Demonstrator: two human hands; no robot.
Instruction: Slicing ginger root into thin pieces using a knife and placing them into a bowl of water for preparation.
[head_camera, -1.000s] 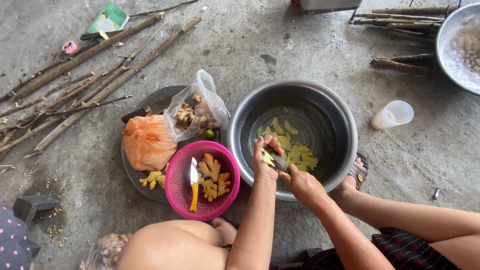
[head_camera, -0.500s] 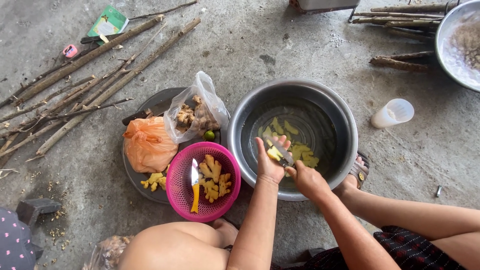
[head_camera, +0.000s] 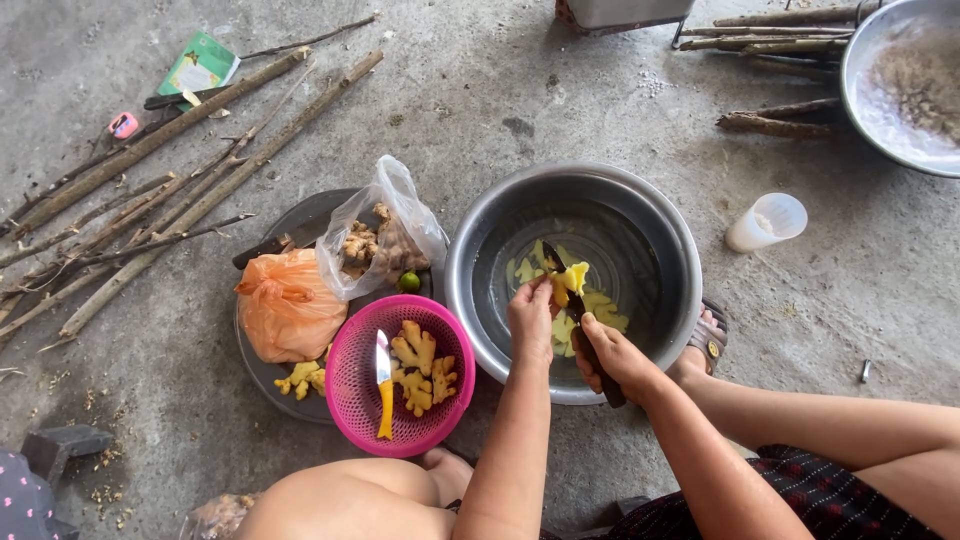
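The left hand is covering most of the yellow peeled ginger piece, so only its upper end is showing. The right hand is wrapping around the dark-handled knife, hiding the middle of the handle; the blade's edge is too small to make out. The round dark metal tray is lying mostly under the orange plastic bag, the clear plastic bag of unpeeled ginger and the pink plastic basket. The orange bag's contents are not showing. The wide grey metal basin with pale grainy contents is running off the right edge. A dark sandal is peeking out behind the large steel bowl.
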